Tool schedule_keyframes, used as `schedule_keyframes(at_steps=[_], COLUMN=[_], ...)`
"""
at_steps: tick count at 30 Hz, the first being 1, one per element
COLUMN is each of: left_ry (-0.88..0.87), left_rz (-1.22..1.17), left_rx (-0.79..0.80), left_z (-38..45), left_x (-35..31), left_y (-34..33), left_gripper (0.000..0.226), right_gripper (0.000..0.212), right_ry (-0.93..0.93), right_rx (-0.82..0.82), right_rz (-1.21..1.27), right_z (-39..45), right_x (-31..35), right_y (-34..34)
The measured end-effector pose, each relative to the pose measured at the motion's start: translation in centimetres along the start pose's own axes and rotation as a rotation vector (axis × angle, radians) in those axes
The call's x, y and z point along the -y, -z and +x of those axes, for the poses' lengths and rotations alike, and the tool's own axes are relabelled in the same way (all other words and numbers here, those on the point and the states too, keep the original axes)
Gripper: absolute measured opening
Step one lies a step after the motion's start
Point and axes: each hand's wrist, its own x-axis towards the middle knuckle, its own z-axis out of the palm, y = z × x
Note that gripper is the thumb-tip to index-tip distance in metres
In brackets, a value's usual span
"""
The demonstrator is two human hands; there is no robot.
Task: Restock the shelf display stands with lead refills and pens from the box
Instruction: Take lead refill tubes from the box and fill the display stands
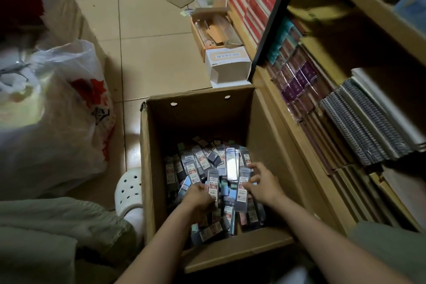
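Lead refills (213,185) half-hidden under left hand (199,198)

Dim room: beige tiled floor (147,57), wooden shelving (359,4) packed with notebooks (359,129) at right.

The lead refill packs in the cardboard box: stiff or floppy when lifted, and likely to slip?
Probably stiff: the pack in the left hand stands straight without sagging. Likely light, since fingertips alone hold it. Possibly slippery: the clear cases glare like smooth plastic, and the loose pile under the right hand may shift in the cardboard box.
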Motion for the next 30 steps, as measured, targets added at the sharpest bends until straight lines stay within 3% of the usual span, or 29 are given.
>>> schedule_keyframes(at_steps=[4, 10, 12, 17, 19, 21, 23, 30], left_ry=[-0.080, -0.186, -0.215, -0.270, -0.259, -0.244, -0.227, -0.195], left_rz=[-0.050, -0.103, -0.104, -0.055, -0.089, -0.092, -0.088, -0.051], left_rx=[0.143, 0.305, 0.320, 0.093, -0.026, -0.105, -0.146, -0.155], left_z=[-1.3, -1.8, -1.6, -0.5, 0.1, 0.8, 1.4, 2.6], left_x=[-0.8, -1.8, -1.7, -1.5, -1.3, -0.9, -0.5, -0.1], left_y=[0.3, -0.2, -0.1, -0.4, -0.2, 0.1, 0.2, -0.3], left_gripper=[0.041, 0.029, 0.035, 0.037, 0.031, 0.037, 0.045, 0.047], right_gripper=[0.042, 0.043, 0.042, 0.036, 0.031, 0.020, 0.016, 0.021], right_ry=[0.027, 0.133, 0.180, 0.124, 0.027, -0.055, -0.107, -0.211], right_rx=[-0.010, 0.040, 0.028, -0.037, -0.105, -0.068, -0.030, -0.050], right_rz=[0.142, 0.199, 0.193, 0.210, -0.002, -0.241, -0.342, -0.347], right_z=[-0.7, -0.7, -0.5, 0.7, 1.6, 2.3, 3.0, 4.9], right_x=[0.4, 2.2, 2.6, 2.6, 1.4, 0.0, -1.0, -2.0], right_y=[-0.3, -1.4, -1.5, -2.1, -2.1, -2.3, -3.1, -6.4])
